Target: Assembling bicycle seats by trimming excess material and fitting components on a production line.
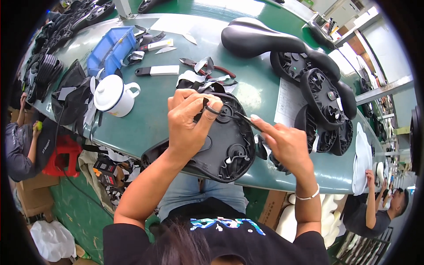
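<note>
**Saddle underside up, between both hands**

The saddle (221, 150) lies upside down at the near edge of the worktop (154, 110), its long axis running left to right. The left hand (190, 121) rests on it, fingers pinched on a flap at its upper rim. The right hand (285, 143), just right, pinches a thin tool (245, 119) pointing left toward that flap.
</note>
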Motion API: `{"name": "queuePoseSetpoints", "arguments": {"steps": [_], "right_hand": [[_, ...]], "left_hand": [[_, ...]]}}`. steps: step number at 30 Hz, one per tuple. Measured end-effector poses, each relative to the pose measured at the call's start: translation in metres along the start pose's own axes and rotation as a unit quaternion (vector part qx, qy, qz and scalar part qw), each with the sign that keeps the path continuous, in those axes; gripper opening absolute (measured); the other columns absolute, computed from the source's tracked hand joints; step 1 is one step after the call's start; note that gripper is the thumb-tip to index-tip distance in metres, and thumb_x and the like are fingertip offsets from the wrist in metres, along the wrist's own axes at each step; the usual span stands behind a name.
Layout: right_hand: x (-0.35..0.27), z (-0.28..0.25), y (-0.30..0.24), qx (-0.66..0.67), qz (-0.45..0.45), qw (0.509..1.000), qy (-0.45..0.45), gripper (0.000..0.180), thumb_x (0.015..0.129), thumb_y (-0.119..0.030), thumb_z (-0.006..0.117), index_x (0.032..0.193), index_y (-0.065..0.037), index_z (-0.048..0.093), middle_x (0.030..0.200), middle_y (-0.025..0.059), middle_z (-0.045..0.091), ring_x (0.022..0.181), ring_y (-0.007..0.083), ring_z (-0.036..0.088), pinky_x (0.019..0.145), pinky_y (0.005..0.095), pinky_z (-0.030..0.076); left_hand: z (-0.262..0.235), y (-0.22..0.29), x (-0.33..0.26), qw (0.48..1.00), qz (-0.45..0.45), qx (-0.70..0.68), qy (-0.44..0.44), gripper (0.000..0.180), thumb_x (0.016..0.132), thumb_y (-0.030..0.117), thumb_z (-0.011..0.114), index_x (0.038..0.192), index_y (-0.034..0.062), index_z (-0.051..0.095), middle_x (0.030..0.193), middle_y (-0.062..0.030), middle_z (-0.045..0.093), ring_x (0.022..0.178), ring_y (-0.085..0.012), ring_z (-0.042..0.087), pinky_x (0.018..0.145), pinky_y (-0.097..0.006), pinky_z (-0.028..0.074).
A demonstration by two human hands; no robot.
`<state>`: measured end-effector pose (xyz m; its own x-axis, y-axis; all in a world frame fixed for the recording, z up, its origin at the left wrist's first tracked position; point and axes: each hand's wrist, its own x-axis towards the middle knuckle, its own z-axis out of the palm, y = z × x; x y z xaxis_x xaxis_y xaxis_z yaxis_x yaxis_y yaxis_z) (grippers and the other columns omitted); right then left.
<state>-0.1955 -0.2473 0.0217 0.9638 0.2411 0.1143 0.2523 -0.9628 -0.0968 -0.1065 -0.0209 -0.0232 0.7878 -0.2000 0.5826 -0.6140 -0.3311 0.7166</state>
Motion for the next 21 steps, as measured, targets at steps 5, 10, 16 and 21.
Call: {"name": "queuePoseSetpoints", "arguments": {"steps": [5, 10, 16, 21], "right_hand": [[-0.032, 0.009, -0.028, -0.048, 0.041, 0.998, 0.013, 0.045, 0.083, -0.016, 0.064, 0.126, -0.027, 0.058, 0.057, 0.0055, 0.051, 0.043, 0.0232, 0.051, 0.042, 0.0351, 0.04], [-0.036, -0.01, -0.03, -0.031, 0.089, 0.995, -0.045, 0.048, 0.083, -0.018, 0.062, 0.13, -0.025, 0.055, 0.057, 0.0064, 0.054, 0.049, 0.0268, 0.054, 0.047, 0.0383, 0.037], [-0.028, -0.012, -0.019, -0.044, 0.051, 0.997, -0.032, 0.045, 0.085, -0.018, 0.061, 0.129, -0.023, 0.052, 0.055, 0.0068, 0.054, 0.045, 0.0264, 0.054, 0.043, 0.0384, 0.039], [-0.056, -0.023, -0.047, -0.033, 0.111, 0.99, -0.082, 0.044, 0.085, -0.02, 0.061, 0.128, -0.024, 0.055, 0.057, 0.0092, 0.055, 0.048, 0.0289, 0.054, 0.047, 0.0396, 0.037]], "left_hand": [[-0.019, -0.027, 0.021, 0.857, -0.254, -0.376, 0.246, 0.041, 0.096, 0.037, 0.052, 0.08, 0.0024, 0.066, 0.068, -0.0014, 0.058, 0.079, -0.0153, 0.053, 0.076, -0.029, 0.038], [-0.032, 0.006, 0.022, 0.959, -0.132, -0.164, -0.188, 0.029, 0.085, 0.03, 0.065, 0.07, 0.005, 0.063, 0.058, -0.0018, 0.049, 0.067, -0.0186, 0.046, 0.071, -0.033, 0.035], [0.007, -0.006, 0.022, 0.958, 0.153, 0.164, -0.181, 0.02, 0.066, 0.022, 0.076, 0.068, 0.0068, 0.064, 0.067, -0.0046, 0.058, 0.073, -0.023, 0.053, 0.075, -0.037, 0.036], [0.004, -0.021, 0.027, 0.971, -0.176, -0.053, 0.153, 0.02, 0.078, 0.017, 0.073, 0.066, 0.005, 0.063, 0.068, -0.001, 0.057, 0.071, -0.0145, 0.05, 0.07, -0.027, 0.034]]}}
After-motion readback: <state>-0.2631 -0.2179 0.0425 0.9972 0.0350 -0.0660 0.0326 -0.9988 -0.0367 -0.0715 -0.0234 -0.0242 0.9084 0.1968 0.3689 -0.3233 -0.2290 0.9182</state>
